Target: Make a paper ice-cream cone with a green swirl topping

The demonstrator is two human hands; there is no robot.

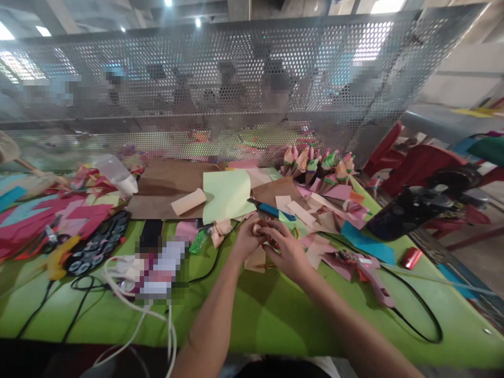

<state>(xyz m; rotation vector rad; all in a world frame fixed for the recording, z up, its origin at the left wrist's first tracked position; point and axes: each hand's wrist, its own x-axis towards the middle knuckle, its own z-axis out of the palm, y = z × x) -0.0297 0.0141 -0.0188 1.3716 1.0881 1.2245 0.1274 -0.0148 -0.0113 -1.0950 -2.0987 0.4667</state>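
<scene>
1. head view, middle of the frame: the left hand (247,239) is curled closed around a small pale piece (257,229), its round end showing near the thumb. this piece, the thing being worked, sits just above the centre of the table's (271,325) near half.
2. right beside it, the right hand (289,253) reaches across with bent fingers, tips at or very near the piece; whether they pinch it cannot be told.
3. the step in hand looks like fine fingertip work, perhaps rolling or pressing the piece into shape.
4. the next move probably calls for the left hand to hold firm while the right fingertips work lightly around the edge.
5. just above the hands lie a blue-handled knife (276,211) and a light green sheet (225,195); a paper roll (189,201) lies left of the sheet.
6. at the right of the frame, a pink glue gun (374,278) rests on the table, apart from both hands, with a red can (411,258) beyond it.
7. upper right of centre, a bunch of paper cones (325,167) stands by the perforated screen (220,47).
</scene>
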